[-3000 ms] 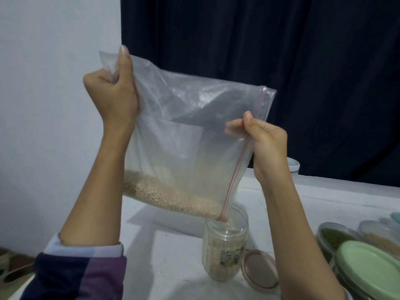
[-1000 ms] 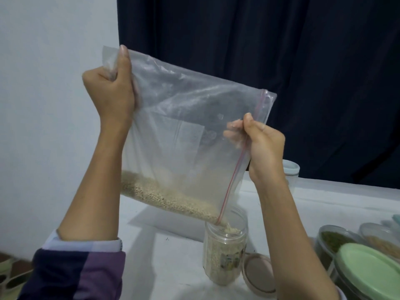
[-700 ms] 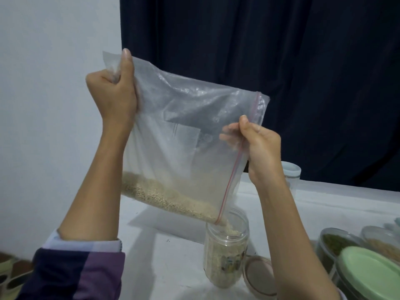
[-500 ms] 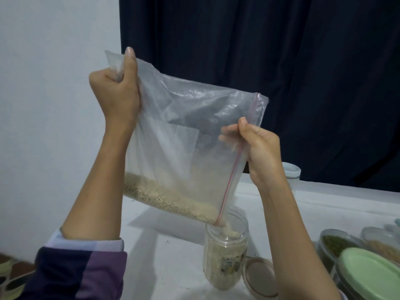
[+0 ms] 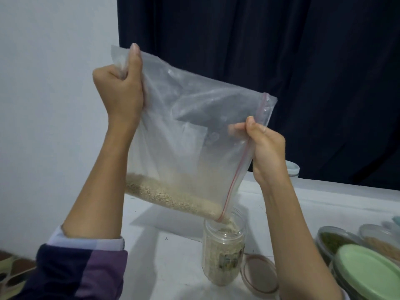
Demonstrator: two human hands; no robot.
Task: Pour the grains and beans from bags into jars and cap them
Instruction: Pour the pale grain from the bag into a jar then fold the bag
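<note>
A clear zip bag (image 5: 194,131) with a red zip strip hangs tilted above the table, pale grains (image 5: 168,197) lying along its lower edge. My left hand (image 5: 120,92) grips the bag's raised back corner. My right hand (image 5: 267,148) pinches the zip edge partway down. The bag's lowest corner sits over the mouth of a clear jar (image 5: 224,252), and grains run into it. The jar stands upright, filled nearly to its neck. Its round lid (image 5: 260,273) lies flat on the table just right of it.
The white table (image 5: 168,267) carries several containers at the right: a green-lidded one (image 5: 368,276), one with green beans (image 5: 331,241), one with tan grains (image 5: 383,245). A small white-capped jar (image 5: 293,169) stands behind my right wrist. A dark curtain hangs behind.
The grain level in the jar has risen and the pile in the bag has thinned. Both hands keep their hold, with only slight shifts of the bag.
</note>
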